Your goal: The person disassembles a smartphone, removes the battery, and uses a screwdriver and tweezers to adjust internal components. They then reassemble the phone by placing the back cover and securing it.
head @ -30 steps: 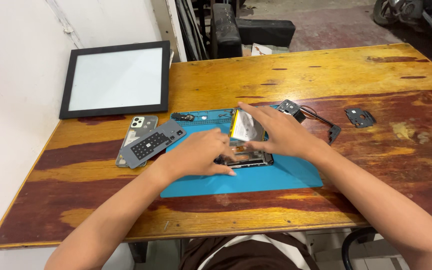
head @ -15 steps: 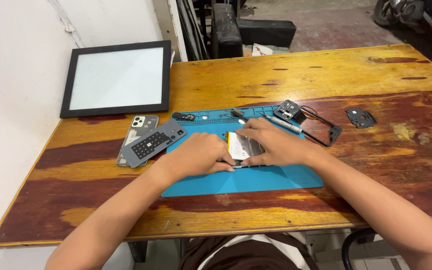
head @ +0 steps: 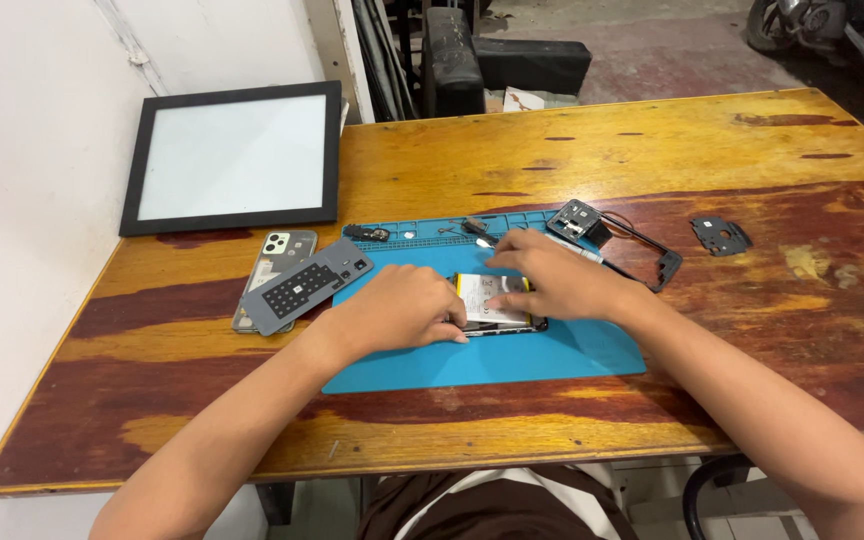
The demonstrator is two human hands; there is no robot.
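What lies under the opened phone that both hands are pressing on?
The opened phone lies on a blue work mat, which rests on the wooden table. The left hand and right hand cover the phone's ends, so those parts are hidden.

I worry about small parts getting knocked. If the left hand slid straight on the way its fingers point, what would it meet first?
The left hand points rightwards across the blue mat, so it would probably first push against the opened phone it already touches, then the right hand.
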